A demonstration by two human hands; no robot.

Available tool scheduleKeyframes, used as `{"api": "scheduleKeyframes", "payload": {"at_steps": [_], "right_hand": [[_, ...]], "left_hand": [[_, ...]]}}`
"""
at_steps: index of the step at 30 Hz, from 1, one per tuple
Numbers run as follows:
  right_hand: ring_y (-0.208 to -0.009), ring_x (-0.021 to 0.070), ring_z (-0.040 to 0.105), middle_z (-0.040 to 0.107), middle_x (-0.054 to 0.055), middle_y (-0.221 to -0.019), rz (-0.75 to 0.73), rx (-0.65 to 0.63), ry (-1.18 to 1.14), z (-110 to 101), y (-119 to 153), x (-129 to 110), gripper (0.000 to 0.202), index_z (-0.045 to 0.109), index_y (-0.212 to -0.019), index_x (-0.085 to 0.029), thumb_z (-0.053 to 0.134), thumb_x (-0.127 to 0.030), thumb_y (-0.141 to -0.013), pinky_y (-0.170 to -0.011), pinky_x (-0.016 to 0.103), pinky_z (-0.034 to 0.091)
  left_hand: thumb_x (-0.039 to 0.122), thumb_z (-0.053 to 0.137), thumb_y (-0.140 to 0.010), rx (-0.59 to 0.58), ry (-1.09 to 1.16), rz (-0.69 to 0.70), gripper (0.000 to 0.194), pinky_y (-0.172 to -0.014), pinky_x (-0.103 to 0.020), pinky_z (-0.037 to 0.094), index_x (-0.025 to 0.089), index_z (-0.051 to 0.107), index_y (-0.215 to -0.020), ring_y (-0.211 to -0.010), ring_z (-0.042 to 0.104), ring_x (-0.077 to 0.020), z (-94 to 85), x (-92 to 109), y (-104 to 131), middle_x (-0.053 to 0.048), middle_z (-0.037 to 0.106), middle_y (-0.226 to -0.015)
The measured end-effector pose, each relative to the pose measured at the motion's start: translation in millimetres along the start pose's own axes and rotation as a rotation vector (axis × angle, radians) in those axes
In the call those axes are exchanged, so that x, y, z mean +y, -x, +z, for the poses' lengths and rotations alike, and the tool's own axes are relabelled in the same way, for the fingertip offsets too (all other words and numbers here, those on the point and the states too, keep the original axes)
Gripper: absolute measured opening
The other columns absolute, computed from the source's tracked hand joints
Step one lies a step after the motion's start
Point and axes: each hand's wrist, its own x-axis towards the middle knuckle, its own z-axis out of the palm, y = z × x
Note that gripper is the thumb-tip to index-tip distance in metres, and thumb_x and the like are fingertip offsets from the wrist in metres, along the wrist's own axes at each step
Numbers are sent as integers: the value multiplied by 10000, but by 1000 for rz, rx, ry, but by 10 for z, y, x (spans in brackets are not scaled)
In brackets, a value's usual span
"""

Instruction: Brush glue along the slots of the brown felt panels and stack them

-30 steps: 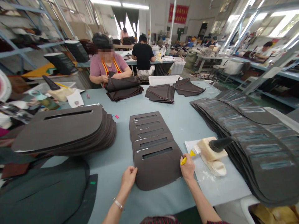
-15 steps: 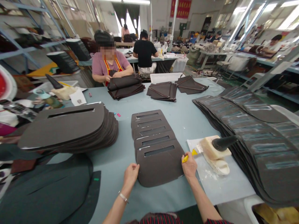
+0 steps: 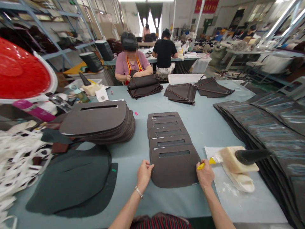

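Observation:
Several dark brown slotted panels [image 3: 176, 167] lie overlapped in a staggered column on the table, each showing a long narrow slot near its far edge. At the left edge of the nearest panel, my left hand [image 3: 144, 175] pinches with thumb and fingers closed. My right hand [image 3: 205, 175] is closed around a yellow-handled brush [image 3: 206, 163] and rests against the same panel's right edge. The brush's whitish bristles point right, toward a cream-coloured block container [image 3: 232, 159] with a black cone-shaped piece [image 3: 252, 156] projecting from it.
A thick stack of slotted panels [image 3: 97, 119] stands left, with dark green pieces [image 3: 73, 184] nearer. Fanned panels [image 3: 269, 127] cover the right side. A white sheet [image 3: 240, 206] lies under the container. Across the table [image 3: 133, 152], a co-worker [image 3: 133, 63] handles dark folded pieces [image 3: 145, 86].
My view has swung left, so everything sits farther right and a red round object shows larger at left. Both hands remain at the nearest panel's edges, the brush still in the right.

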Motion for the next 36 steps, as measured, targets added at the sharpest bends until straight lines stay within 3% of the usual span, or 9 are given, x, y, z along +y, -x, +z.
{"api": "scheduleKeyframes", "payload": {"at_steps": [21,30,36], "right_hand": [[-600,113,426,532,7,-756,16,-38,34,-4,27,-23,112,558,-909,-181,501,-264,-863,-558,240,211],[-617,124,421,512,4,-761,17,-57,46,1,25,-30,114,558,-926,-192,494,-264,-866,-565,250,225],[-804,201,444,486,68,-826,-136,-11,79,-41,-13,-49,170,577,-961,-150,488,-214,-830,-674,278,314]], "left_hand": [[450,548,-762,-29,-50,-11,230,-611,-268,372,230,499,-806,-687,617,-189,13,-52,-48,-4,670,-741],[428,512,-803,-19,-106,44,200,-610,-263,367,231,487,-819,-685,612,-181,11,-34,-14,-4,662,-743],[331,487,-828,35,-191,155,116,-662,-270,371,222,484,-870,-765,578,-178,37,2,40,-24,612,-824]]}}
